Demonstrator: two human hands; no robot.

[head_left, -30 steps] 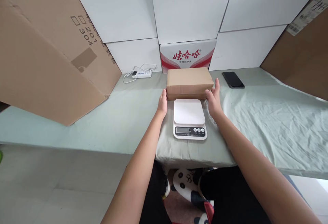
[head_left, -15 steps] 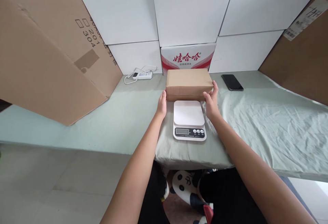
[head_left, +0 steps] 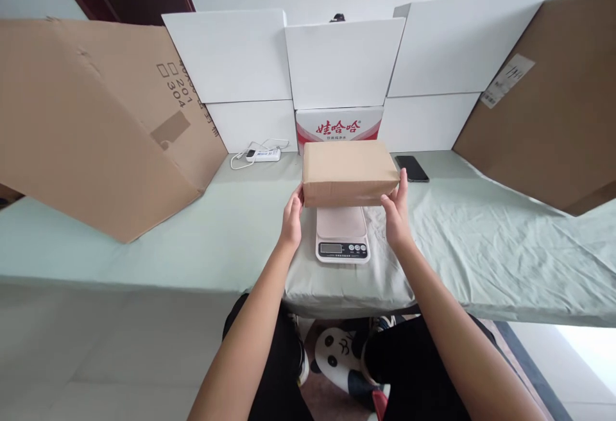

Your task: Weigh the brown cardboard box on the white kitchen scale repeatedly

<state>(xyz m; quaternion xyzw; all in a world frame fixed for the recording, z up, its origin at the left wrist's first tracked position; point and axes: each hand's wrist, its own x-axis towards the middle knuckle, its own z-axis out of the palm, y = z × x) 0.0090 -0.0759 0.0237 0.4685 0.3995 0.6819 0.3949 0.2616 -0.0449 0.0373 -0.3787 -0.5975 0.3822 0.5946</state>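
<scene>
The left hand (head_left: 292,219) and right hand (head_left: 397,210) are clasping the short ends of a closed, rectangular brown cardboard box (head_left: 350,172), fingers pressed flat against its sides. The box is hovering above the white digital kitchen scale (head_left: 342,235) sitting on the pale green cloth-covered table (head_left: 486,248); its contents are hidden.

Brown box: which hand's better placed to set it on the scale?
Neither alone, probably. Left hand and right hand grip opposite ends of the brown box, held over the scale.

Bright even daylight, soft shadows, sharp focus, wide-angle bending at edges.
</scene>
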